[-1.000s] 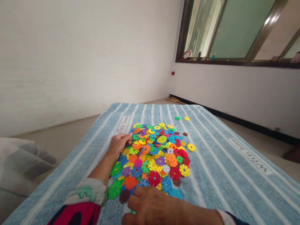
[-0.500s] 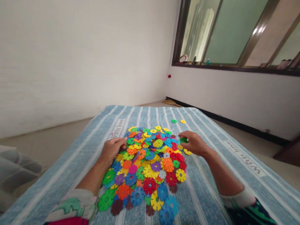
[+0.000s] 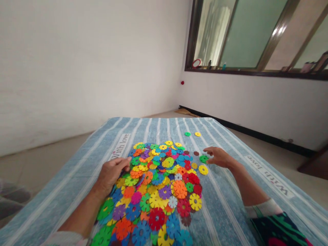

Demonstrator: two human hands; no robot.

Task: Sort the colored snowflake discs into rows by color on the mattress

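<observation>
A heap of flat, notched plastic discs (image 3: 156, 184) in many colours lies on a blue striped sheet (image 3: 230, 191). My left hand (image 3: 111, 172) rests palm down on the heap's left edge, fingers loosely curled over the discs. My right hand (image 3: 217, 156) hovers at the heap's upper right, fingers stretched out. Its fingertips are next to a green disc (image 3: 204, 159) lying flat on the sheet, with a yellow disc (image 3: 203, 169) just below it. I see nothing held in either hand.
Two stray discs, green (image 3: 187, 134) and yellow (image 3: 197, 134), lie farther back on the sheet. "With love" labels (image 3: 269, 174) run along the stripes. A dark-framed window (image 3: 251, 37) with small items on its sill sits above the right wall. Bare floor surrounds the mattress.
My right hand came up from the near edge to the heap's upper right, carried a green disc, and has now let it go onto the sheet. The camera view shifted closer and leftward.
</observation>
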